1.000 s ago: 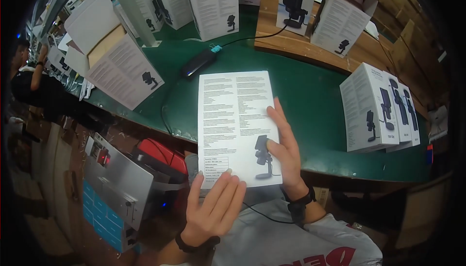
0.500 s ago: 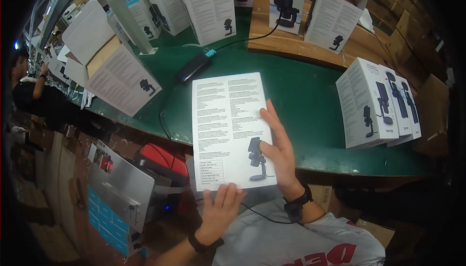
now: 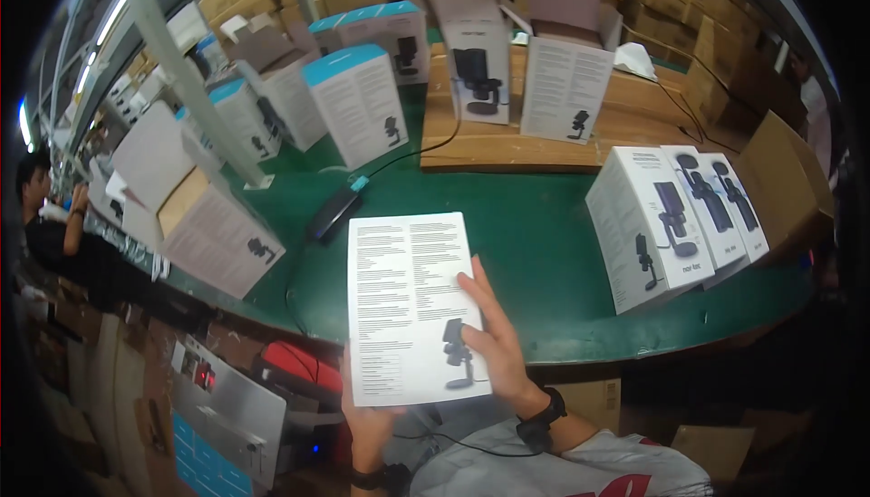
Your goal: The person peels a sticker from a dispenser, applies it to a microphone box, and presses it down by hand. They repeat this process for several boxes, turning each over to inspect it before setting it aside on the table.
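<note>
A white microphone box (image 3: 381,298), printed with text and a small picture of a desk microphone, is held upright in front of me at the near edge of the green table (image 3: 535,252). My right hand (image 3: 497,338) grips its right side, thumb on the printed face. At the lower left corner, my left hand (image 3: 367,424) holds the box from behind and below; most of its fingers are hidden by it. Both wrists wear dark bands. Beyond the box, a black handheld device (image 3: 335,212) with a teal plug and cable lies on the table.
Three upright microphone boxes (image 3: 643,225) stand together at right. Open boxes (image 3: 566,89) rest on a wooden board (image 3: 453,148) at the back. Another open box (image 3: 222,234) is at left near a metal post (image 3: 195,71). A person (image 3: 63,234) works at far left.
My left hand has moved from the box's bottom edge to its lower left corner, partly behind it. The right hand keeps its grip. The view has tilted up.
</note>
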Demonstrator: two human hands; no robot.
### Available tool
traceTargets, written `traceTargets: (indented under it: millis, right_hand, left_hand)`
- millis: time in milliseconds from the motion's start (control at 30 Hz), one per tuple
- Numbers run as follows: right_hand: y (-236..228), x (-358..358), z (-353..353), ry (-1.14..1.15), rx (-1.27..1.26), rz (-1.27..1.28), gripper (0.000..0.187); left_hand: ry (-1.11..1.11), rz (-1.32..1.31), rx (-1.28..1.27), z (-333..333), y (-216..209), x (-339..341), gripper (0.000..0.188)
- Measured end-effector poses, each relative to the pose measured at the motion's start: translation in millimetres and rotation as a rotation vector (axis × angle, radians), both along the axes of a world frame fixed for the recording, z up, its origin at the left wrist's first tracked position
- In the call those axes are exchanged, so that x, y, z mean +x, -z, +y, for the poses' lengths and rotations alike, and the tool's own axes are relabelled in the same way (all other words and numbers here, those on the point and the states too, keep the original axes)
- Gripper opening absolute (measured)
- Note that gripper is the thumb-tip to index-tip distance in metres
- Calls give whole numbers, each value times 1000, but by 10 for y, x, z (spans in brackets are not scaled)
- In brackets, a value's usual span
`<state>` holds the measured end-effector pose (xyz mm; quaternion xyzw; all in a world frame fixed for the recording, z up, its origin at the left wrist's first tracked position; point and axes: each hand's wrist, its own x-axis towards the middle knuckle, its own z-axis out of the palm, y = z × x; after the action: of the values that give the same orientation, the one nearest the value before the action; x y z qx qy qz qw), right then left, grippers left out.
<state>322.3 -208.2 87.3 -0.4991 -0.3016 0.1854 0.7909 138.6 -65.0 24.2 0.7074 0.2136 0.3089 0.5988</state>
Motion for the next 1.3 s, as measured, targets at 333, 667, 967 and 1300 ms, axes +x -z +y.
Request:
traceTargets:
  millis: [333, 667, 967, 1300]
  right_hand:
    - [-92, -5, -1239, 876, 196, -586, 23]
    - [244, -203, -930, 590, 34, -529, 16]
    - [334, 15, -719, 386, -151, -477, 23]
    - [376, 110, -580, 328, -182, -480, 22]
  left_hand:
    - [373, 27, 1304, -1146, -1327, 1905, 82]
    - [-254, -566, 636, 389, -1436, 2902, 12]
    - [-250, 151, 1330, 2958, -1877, 3799, 87]
    - [66, 53, 1139, 2318, -2048, 2971, 65]
